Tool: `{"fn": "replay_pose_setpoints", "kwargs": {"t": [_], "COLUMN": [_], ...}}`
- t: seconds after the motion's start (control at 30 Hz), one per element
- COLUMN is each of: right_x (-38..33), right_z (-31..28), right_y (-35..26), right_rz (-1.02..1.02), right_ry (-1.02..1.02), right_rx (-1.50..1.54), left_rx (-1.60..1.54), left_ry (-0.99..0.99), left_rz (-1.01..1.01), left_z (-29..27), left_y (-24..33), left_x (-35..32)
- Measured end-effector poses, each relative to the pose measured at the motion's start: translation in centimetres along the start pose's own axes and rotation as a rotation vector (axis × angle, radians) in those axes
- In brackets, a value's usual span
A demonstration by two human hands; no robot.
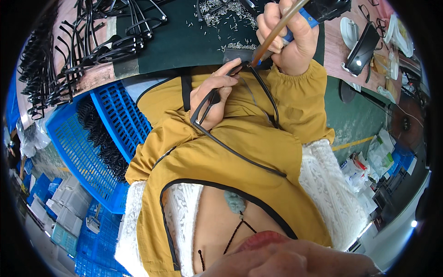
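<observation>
My left hand point(210, 101) is closed around a black eyeglass frame point(237, 153), holding it above my lap. One temple arm stretches toward my chest; another hangs down beside my right sleeve. My right hand point(291, 39) grips a blue and black powered screwdriver point(308, 17), its tip end down at the frame's hinge area by my left fingertips. A brown tube point(281, 25) runs slantwise along the tool, covering part of it. The exact contact at the tip is hidden. Just beyond lies a pile of small metal screws point(224, 16) on the dark green mat point(168, 34).
Many black eyeglass frames point(108, 51) crowd the table's left side. Blue plastic baskets point(76, 150) stand below it, one containing black parts point(104, 138). On the right lie a phone point(364, 48) and several loose glasses. The table's near edge borders my lap.
</observation>
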State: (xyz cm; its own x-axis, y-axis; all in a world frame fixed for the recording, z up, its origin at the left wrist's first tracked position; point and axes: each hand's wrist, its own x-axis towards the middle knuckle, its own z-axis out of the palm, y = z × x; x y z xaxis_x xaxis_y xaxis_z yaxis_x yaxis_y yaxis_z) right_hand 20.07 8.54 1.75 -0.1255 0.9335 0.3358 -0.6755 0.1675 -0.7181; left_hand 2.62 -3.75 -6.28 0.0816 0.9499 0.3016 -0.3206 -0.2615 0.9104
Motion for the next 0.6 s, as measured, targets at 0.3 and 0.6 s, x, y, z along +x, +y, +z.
{"fn": "replay_pose_setpoints", "kwargs": {"t": [0.3,0.6], "right_x": [-0.4,-9.3], "right_z": [-2.1,-0.2], "right_y": [-0.9,-6.3], "right_rz": [-0.016,0.481], "right_ry": [0.186,0.426], "right_rx": [0.027,-0.93], "left_rx": [0.073,0.139], "left_ry": [-0.22,-0.246], "left_rz": [-0.082,-0.231], "left_z": [-1.0,-0.8], "left_y": [2.0,3.2], "left_x": [0.6,0.8]}}
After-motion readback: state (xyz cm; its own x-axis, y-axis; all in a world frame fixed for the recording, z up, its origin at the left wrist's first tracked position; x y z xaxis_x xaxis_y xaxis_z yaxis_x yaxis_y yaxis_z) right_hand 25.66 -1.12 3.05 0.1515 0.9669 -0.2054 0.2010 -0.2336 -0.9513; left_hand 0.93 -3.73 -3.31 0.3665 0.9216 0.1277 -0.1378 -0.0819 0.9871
